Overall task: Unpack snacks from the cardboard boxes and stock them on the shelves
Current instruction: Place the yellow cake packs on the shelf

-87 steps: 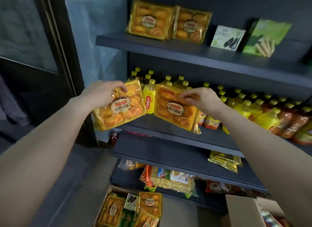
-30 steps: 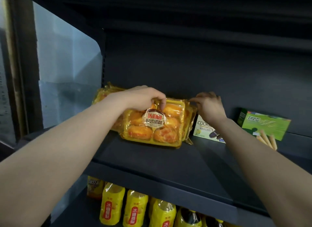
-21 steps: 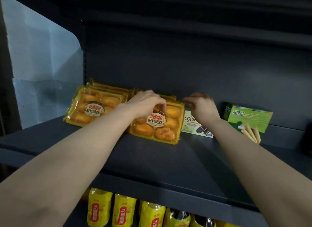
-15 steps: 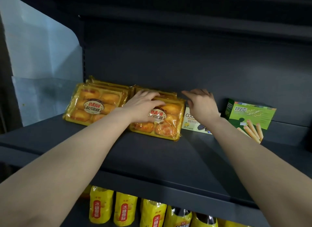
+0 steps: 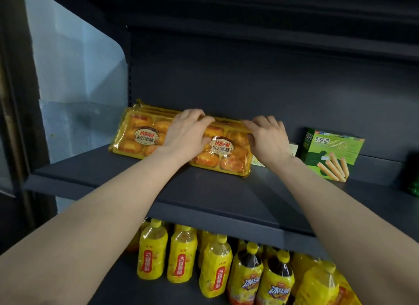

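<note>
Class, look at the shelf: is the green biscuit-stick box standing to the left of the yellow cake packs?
No, the green box stands to the right of the cake packs, beyond the right hand.

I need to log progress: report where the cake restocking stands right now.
Done: a stack of yellow cake packs leans against the back of the shelf at its left. In hand: the left hand and right hand press on the right cake pack, squaring it beside the green biscuit-stick box. Left: the cardboard boxes are out of view, so the remaining stock cannot be judged.
</note>
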The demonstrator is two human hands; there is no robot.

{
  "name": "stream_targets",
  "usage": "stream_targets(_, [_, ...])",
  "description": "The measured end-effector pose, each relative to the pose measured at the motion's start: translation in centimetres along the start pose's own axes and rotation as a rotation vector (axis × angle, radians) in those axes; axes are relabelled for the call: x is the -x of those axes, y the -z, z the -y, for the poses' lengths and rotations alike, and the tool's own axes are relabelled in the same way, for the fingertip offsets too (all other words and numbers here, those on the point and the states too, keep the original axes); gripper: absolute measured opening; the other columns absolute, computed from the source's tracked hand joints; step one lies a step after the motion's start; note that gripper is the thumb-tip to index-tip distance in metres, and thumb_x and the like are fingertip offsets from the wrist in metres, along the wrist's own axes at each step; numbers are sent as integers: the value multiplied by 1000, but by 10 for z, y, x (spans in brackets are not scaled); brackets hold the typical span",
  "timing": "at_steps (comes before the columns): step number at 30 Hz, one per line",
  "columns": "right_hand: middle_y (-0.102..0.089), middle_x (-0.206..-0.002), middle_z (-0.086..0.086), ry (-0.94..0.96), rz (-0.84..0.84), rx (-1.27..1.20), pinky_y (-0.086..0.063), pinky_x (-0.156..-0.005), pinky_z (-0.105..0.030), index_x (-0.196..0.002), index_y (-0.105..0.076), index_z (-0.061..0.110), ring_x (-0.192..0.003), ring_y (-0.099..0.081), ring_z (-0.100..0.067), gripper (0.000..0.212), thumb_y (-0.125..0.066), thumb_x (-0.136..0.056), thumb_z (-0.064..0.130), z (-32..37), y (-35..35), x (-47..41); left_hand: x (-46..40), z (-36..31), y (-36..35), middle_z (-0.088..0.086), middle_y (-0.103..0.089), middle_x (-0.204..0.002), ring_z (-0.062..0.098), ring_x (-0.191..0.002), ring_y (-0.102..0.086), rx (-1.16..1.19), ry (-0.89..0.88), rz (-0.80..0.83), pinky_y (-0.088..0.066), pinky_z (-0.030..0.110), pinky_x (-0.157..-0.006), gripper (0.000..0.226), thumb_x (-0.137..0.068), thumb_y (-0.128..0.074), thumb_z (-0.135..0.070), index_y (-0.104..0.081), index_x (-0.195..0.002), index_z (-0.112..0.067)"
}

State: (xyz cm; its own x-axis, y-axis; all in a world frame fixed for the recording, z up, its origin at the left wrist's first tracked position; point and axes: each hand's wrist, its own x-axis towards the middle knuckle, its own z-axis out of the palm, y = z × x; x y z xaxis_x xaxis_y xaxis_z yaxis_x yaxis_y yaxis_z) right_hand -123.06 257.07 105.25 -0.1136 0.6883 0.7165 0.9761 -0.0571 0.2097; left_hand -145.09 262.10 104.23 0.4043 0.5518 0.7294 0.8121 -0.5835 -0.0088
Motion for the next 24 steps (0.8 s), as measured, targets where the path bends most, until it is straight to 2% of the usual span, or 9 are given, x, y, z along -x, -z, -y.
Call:
stream_targets(5, [-60,-127,-10,27,-15,-22,-39,-92,-45,-136,-59,21,-115,-51,-37,43,-57,-94,17,47,32,26,48,14,39,8,-54,-135,30,-123,-48,19,42,-70,-47,44,-96,51,-91,-67,-32,-53,-139,-22])
stream_targets(12, [-64,-118,-11,103,-58,-91,-42,-88,-46,-130,-64,18,-109,-55,-37,38,-61,-93,20,140,70,85,154,43,86,6,-56,-132,31,-119,-49,29,123,-103,-46,43,-90,46,-92,-65,-32,-56,-136,-24])
stream_targets(16, [-63,-118,-11,182,-84,-135,-43,-85,-44,-129,-64,15,-107,-56,-35,35,-55,-95,17,190,81,125,217,63,104,7,-56,-131,32,-119,-49,21,174,-75,-48,46,-89,45,-93,-64,-30,-55,-136,-23])
stream_targets(24, [-64,-117,-13,235,67,-258,-43,-84,-45,-129,-65,14,-105,-57,-37,36,-59,-94,17,271,57,227,349,88,90,10,-57,-130,34,-118,-52,76,306,73,-49,47,-91,44,-94,-62,-28,-54,-137,-22])
